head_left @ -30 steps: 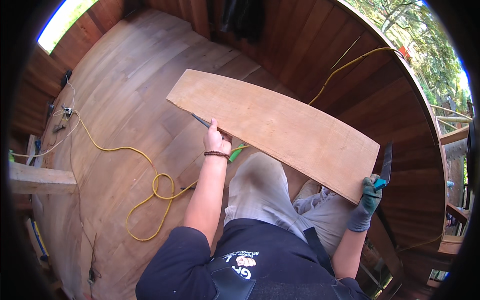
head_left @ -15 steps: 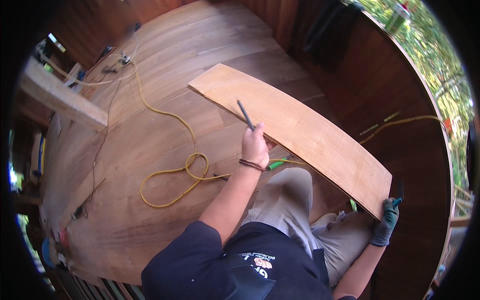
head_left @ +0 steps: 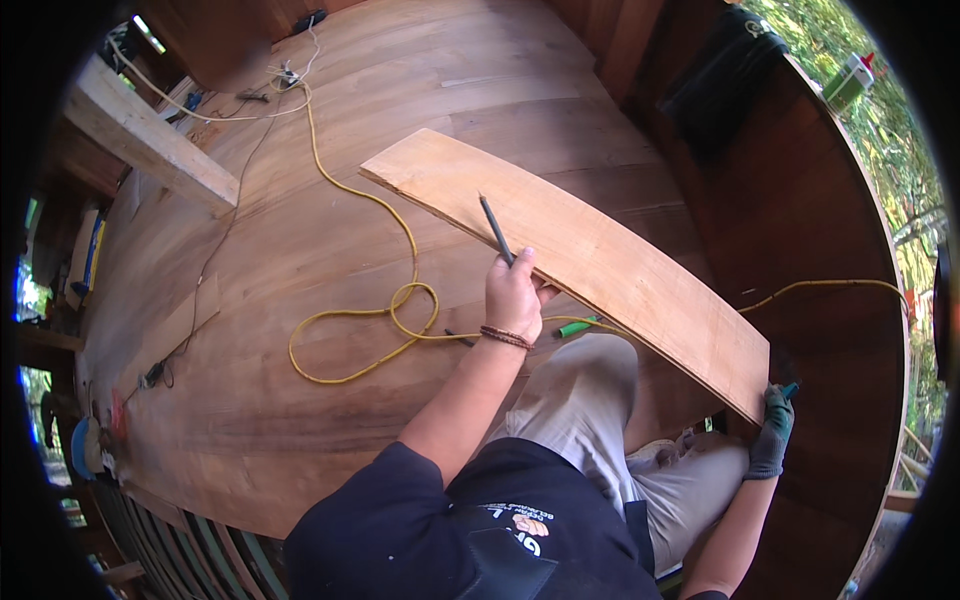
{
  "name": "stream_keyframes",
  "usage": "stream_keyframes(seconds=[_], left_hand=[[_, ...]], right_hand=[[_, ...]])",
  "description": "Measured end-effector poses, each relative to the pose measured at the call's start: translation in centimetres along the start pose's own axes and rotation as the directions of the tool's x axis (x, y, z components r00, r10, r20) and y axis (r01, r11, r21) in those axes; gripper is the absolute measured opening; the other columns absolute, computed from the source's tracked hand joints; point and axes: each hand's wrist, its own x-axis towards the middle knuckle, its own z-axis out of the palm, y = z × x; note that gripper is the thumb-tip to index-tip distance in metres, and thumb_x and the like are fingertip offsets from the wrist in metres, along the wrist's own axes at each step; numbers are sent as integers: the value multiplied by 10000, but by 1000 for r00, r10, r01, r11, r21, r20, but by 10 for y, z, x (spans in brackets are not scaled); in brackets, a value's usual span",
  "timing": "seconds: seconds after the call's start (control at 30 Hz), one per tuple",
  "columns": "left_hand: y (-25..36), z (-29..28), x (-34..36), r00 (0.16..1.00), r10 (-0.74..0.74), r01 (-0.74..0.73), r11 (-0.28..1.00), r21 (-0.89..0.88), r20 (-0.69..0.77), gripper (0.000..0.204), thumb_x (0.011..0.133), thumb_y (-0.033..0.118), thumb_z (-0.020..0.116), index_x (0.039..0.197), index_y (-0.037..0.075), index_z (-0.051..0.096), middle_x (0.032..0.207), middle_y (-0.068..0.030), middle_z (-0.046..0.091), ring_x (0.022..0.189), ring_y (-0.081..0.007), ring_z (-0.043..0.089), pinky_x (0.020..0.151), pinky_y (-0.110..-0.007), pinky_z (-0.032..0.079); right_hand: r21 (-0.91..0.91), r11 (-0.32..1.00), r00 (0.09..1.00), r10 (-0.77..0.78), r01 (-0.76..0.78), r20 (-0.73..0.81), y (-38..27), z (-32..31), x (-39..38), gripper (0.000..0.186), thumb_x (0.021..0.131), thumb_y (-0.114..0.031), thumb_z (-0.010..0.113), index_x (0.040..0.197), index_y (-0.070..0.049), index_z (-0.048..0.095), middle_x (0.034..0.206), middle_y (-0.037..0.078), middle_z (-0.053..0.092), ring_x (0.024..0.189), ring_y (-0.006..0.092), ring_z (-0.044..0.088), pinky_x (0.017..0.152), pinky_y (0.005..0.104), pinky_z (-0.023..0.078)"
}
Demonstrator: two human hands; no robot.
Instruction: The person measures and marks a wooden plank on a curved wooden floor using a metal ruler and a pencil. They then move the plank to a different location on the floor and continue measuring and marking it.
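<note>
In the head view, I have a long, pale wooden board with a curved far edge (head_left: 575, 258) held aslant above the seated worker's lap, running from the upper left down to the right. The bare left hand (head_left: 513, 300), a brown beaded bracelet (head_left: 507, 337) at its wrist, grasps the near edge of the board, fingers beneath. From my remote station I also see a slim dark pencil-like stick (head_left: 495, 230) pinched by the thumb, its tip over the board's face; I cannot tell whether it touches. The right hand in a grey-green knit glove (head_left: 773, 435) clasps the board's right end together with a teal-handled tool (head_left: 790, 390), whose far part blurs into shadow. Below are grey trousers (head_left: 580, 385). Left of the knee, a looped yellow cord (head_left: 345, 381) crosses the brown plank floor (head_left: 250, 420), passing near a bright green cylinder (head_left: 575, 327). At right I find a dark red-brown wooden wall (head_left: 830, 350), a white-and-green bottle with a red cap (head_left: 850, 82) at its top edge.
</note>
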Motion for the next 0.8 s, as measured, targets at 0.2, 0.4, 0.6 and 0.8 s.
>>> stream_keyframes(seconds=[0.2, 0.4, 0.6, 0.8], left_hand=[[-24, -23, 22, 999, -31, 32, 999, -28, 14, 212, 1035, 148, 551, 1219, 44, 534, 1156, -135, 666, 1040, -292, 694, 862, -503, 619], [-48, -57, 45, 994, -101, 99, 994, -49, -46, 228, 1027, 180, 587, 1193, 27, 557, 1135, -145, 671, 1030, -287, 684, 869, -501, 605], [-60, -81, 46, 978, -194, 182, 972, -150, -74, 233, 1030, 185, 598, 1176, 5, 583, 1173, -153, 671, 1088, -275, 665, 971, -473, 576], [-91, -135, 46, 976, -218, 210, 958, -196, -22, 237, 1029, 198, 610, 1153, -4, 609, 1180, -154, 689, 1110, -279, 667, 1013, -444, 564]], right_hand=[[215, 975, 995, 38, -57, 90, 0, 1, -6, 202, 993, -211, 653, 1055, -25, 699, 1006, -20, 678, 910, 89, 627, 854, 263, 504], [517, 832, 963, 263, -199, -53, 22, -18, 2, 95, 942, -98, 704, 1024, -62, 670, 1017, 17, 686, 965, 142, 667, 899, 305, 535], [690, 709, 988, 129, -148, 79, 12, -20, -9, 140, 943, -85, 671, 1070, -26, 676, 1207, 128, 708, 1084, 218, 682, 984, 370, 534], [455, 889, 995, -6, 52, -101, 27, 9, -23, 231, 863, -9, 701, 1077, -83, 658, 1025, 0, 664, 956, 138, 632, 860, 305, 509]])
